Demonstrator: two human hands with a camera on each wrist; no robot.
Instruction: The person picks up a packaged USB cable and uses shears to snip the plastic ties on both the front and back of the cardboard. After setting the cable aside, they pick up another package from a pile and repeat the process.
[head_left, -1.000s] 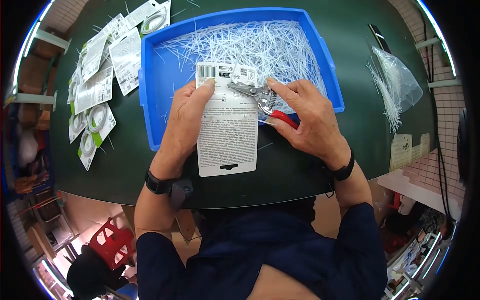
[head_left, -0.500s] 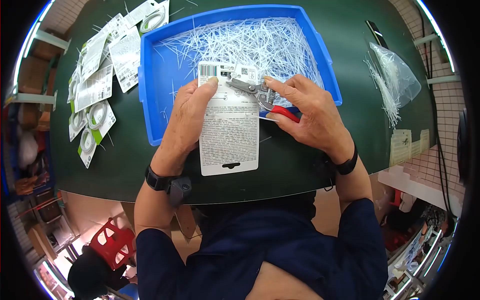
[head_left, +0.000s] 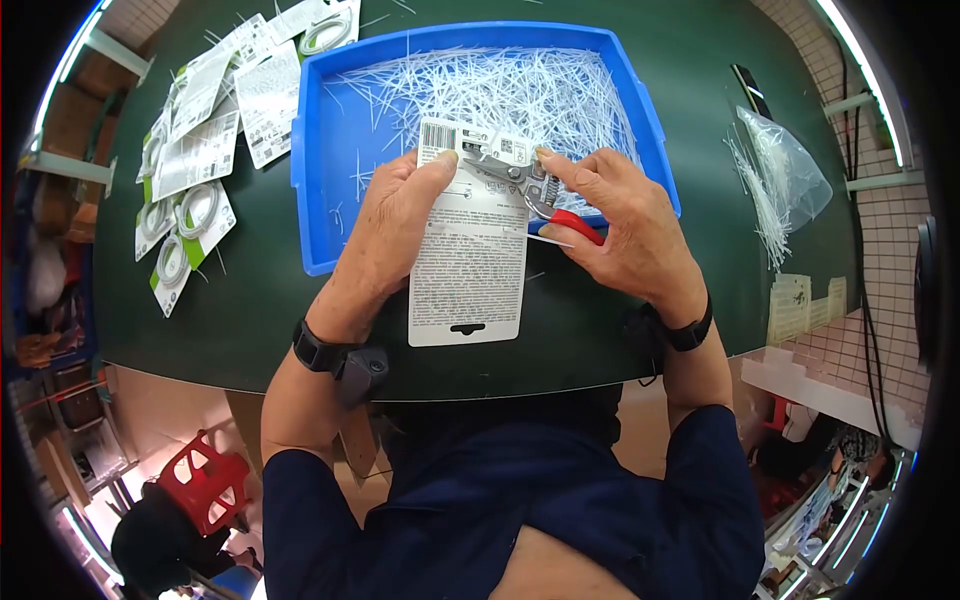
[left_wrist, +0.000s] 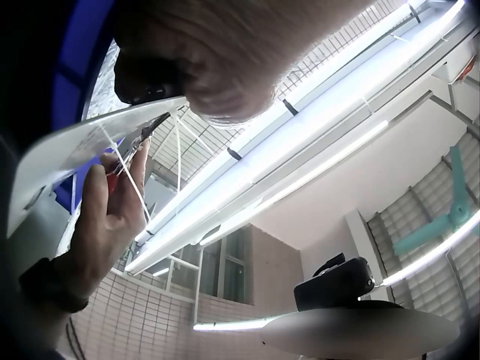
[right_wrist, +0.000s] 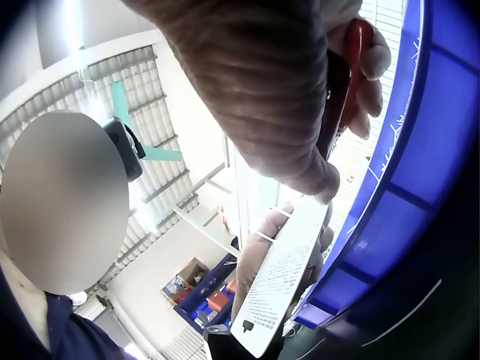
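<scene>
My left hand (head_left: 395,225) grips a white printed package card (head_left: 468,270) by its left edge, thumb on the top corner, over the front rim of the blue tray (head_left: 310,180). My right hand (head_left: 610,225) holds red-handled cutters (head_left: 530,195), whose metal tip lies on the card's upper part near the barcode labels. In the left wrist view the card (left_wrist: 67,150) and the cutter tip (left_wrist: 146,131) appear from below, with a thin white tie beside them. The right wrist view shows the red handle (right_wrist: 358,67) in my fingers and the card (right_wrist: 281,289) beyond.
The blue tray holds several white cut plastic ties (head_left: 500,90). More package cards with coiled cables (head_left: 190,150) lie on the green table at left. A clear bag with white ties (head_left: 790,170) sits at right. The table's front edge runs just under my wrists.
The hands, card and cutters have shifted slightly right and up in the view. The cutter tip stays on the card's top part; both grips are unchanged.
</scene>
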